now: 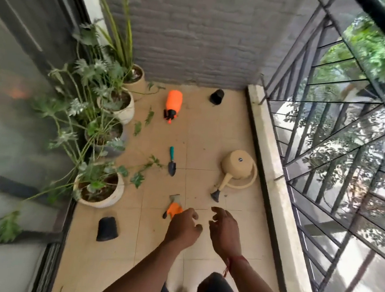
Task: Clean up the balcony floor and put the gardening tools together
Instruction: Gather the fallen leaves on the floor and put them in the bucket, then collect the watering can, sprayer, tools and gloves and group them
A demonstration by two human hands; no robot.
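Tiled balcony floor (211,136) | curb (264,152) right, plant pots (125,113) left | left hand (183,227), right hand (224,233) loosely spread, holding nothing

The left hand (183,229) hides part of the orange-handled tool (173,208) (kind unclear).

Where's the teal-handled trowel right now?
The trowel lies on the floor mid-frame in the head view, between the potted plants at left and the watering can at right.
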